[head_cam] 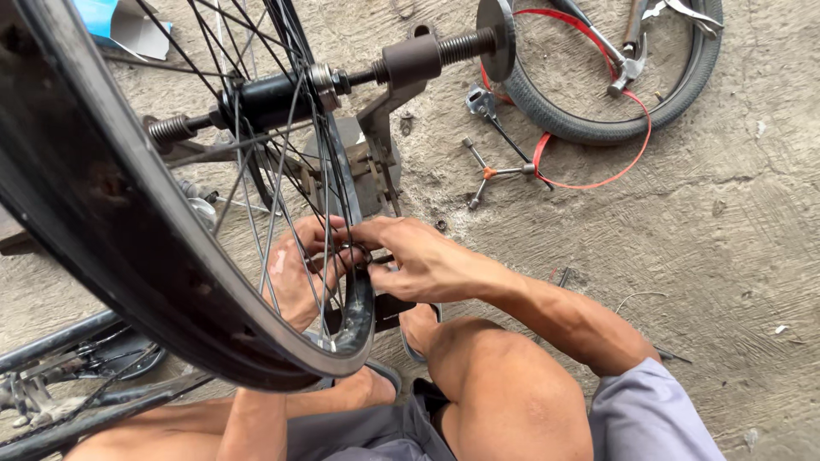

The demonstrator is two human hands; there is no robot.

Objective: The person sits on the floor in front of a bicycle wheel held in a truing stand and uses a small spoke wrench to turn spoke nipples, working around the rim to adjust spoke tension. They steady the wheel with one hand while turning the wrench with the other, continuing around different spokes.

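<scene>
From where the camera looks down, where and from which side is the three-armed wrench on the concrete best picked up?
Grip the three-armed wrench at its orange hub, coming straight down from above. It lies flat on the concrete floor, its arms spread evenly, so the hub looks balanced. The red strip lies close beside its right arm.

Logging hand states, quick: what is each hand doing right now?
Left hand: closed around the wheel rim, behind the spokes.
Right hand: fingers pinched at the rim; what it grips is hidden.

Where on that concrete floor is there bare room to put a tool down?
The widest bare patch of concrete floor lies right of the red band, beyond the right forearm. The top is crowded: tyre, hammer, three-way wrench. Around the wheel rim, where the left hand and right hand work, there is little room.
</scene>
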